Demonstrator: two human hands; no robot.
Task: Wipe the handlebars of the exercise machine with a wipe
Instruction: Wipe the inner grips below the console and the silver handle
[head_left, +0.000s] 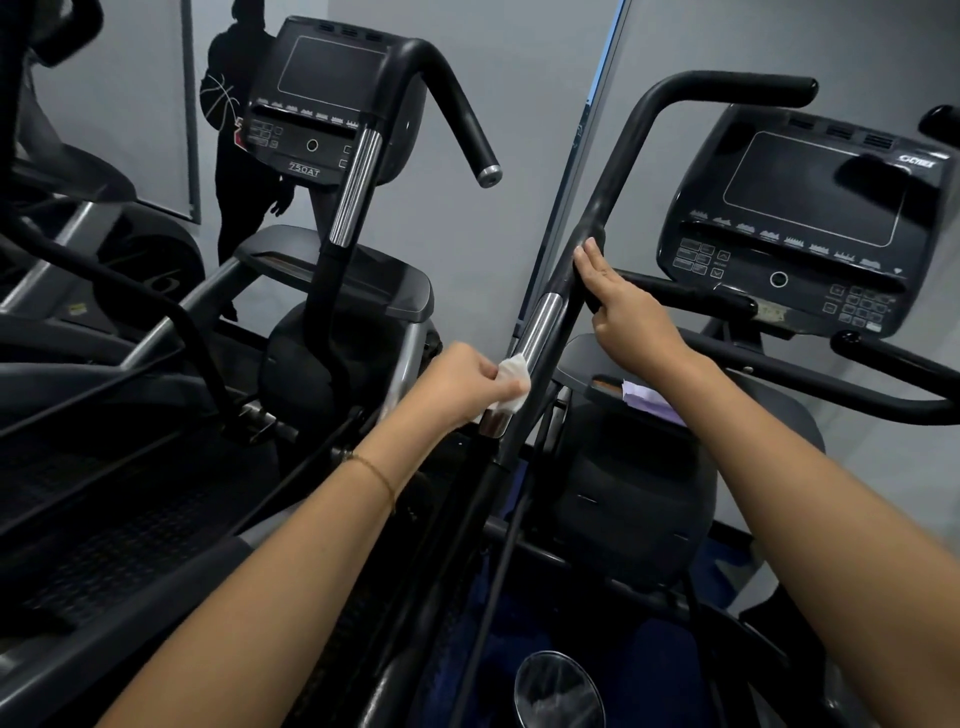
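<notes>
While the machine (623, 493) is standing idle by a grey wall, a person is working on its near handlebar (613, 171), the long black bar that is running up past the console (810, 228). The right hand (623, 306) is lying on the bar's black upper stretch, fingers straight and pressed together along it. Whether the thumb is hooking round the bar is unclear. Just below, the left hand (457, 382) is curling its fingers and thumb tight on the wipe (511, 379), a small white wad that is pressing against the near side of the chrome sleeve (540, 327).

The risks are looking modest but real. Bunched so small, the wipe is touching only one face of the sleeve, so the far side is likely going unwiped unless the hand is wrapping it round. The pinch is holding little cloth, and a hard stroke could be pulling it loose. With the right hand only resting flat, the bar may be swinging if it is a moving arm. That hand is also covering a stretch still needing the wipe.
</notes>
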